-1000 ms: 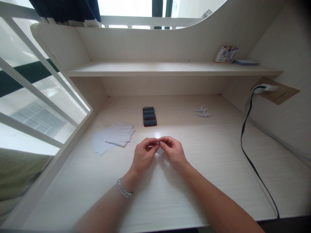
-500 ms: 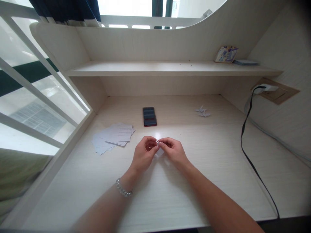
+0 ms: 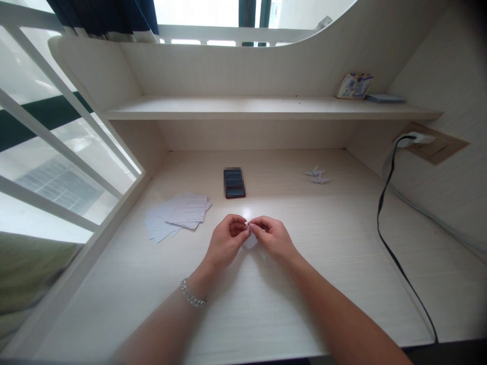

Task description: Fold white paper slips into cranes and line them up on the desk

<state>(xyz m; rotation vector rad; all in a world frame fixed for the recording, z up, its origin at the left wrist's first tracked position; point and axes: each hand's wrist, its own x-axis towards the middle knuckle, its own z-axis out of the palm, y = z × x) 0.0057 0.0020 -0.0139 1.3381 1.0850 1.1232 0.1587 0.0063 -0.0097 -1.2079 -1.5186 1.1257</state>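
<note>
Both my hands meet over the middle of the pale wooden desk. My left hand, with a bead bracelet on its wrist, and my right hand pinch a small folded piece of white paper between their fingertips. The paper hangs just above the desk surface, mostly hidden by my fingers. A loose pile of white paper sheets lies to the left of my left hand.
A dark phone lies beyond my hands. Two small folded paper cranes sit at the back right. A black cable runs from a wall socket down the desk's right side. A shelf above holds a small box.
My hands have stayed in place; the fingers have shifted slightly and more of the small white paper shows below them.
</note>
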